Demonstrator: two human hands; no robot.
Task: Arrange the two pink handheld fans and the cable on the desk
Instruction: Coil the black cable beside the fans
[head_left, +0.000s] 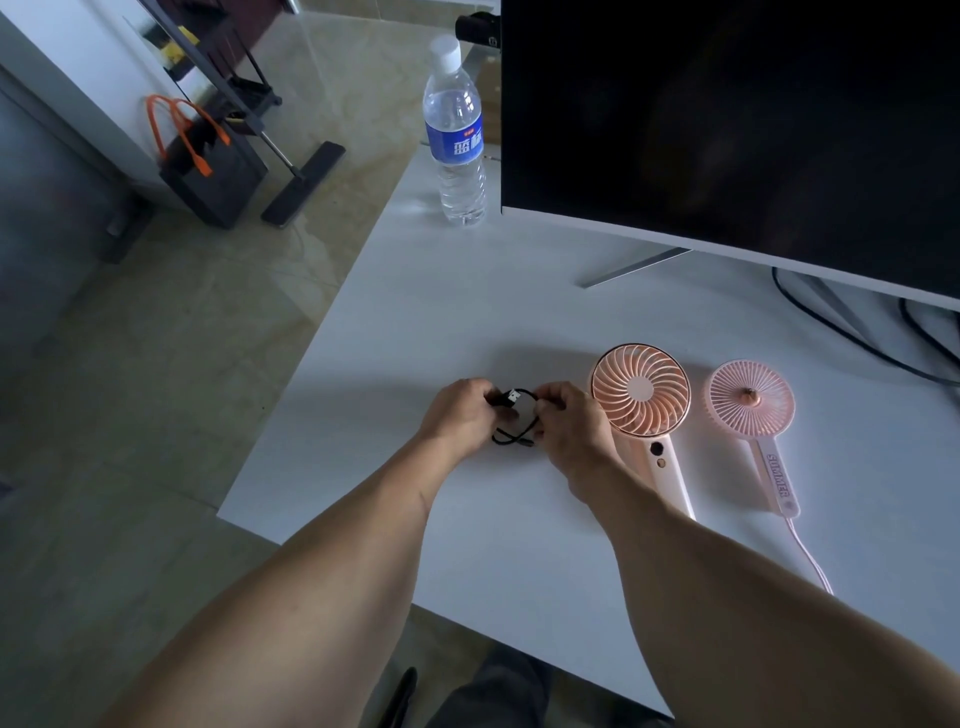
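Both forearms reach over the white desk (395, 322). The left hand (460, 415) and the right hand (571, 423) are each closed on the black USB cable (514, 418), holding its small coil between them just above the desk, the USB plug sticking up by the left fingers. Just right of the right hand lies the peach-pink handheld fan (641, 389), and beside it the paler pink fan marked SUMMER (750, 397), both flat, handles toward the person. Farther back stand a water bottle (457, 135) and a dark monitor (727, 130).
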